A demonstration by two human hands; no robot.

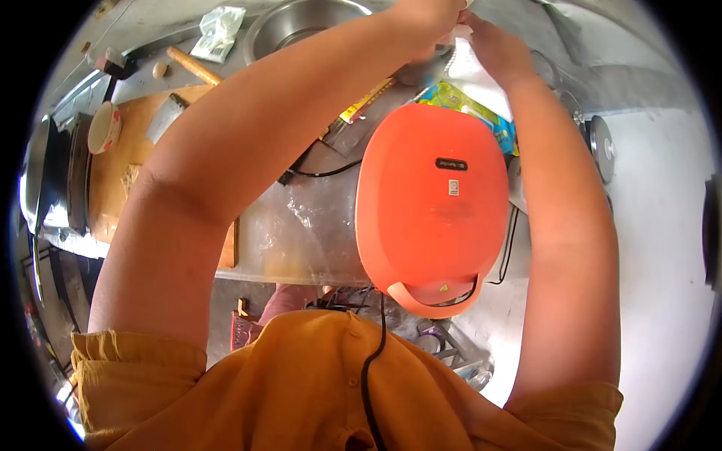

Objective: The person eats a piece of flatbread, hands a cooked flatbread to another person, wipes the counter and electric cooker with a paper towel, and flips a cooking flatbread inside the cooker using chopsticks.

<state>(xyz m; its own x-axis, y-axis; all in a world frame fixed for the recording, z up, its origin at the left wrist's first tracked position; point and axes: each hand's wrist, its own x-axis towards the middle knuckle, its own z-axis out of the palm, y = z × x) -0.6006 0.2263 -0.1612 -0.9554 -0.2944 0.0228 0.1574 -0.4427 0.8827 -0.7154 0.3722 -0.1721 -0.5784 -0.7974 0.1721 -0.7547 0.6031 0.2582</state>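
Both hands met at the top edge, right of centre: left hand (435,28), right hand (492,49). Fingers were close together but partly cut off; can't tell whether they pinched anything. White sheet (481,79), thin and smooth, was nearest, just below the right hand at upper right of centre. Can't tell paper from plastic.

Orange appliance (432,203): glossy rounded lid, loop handle at its lower end, filled the centre right. Green-and-blue packet (462,101), shiny film, lay just beyond its top end, partly under the white sheet. Table (293,225) had a shiny, scuffed surface.

Upper left: round steel basin (259,41), crinkled clear-and-white bag (218,34), wooden rolling pin (192,64). Left: wooden board (139,124) with a flat metal blade (164,116) on it, patterned bowl (104,128) at its edge. The left forearm blocked part of the board and basin.
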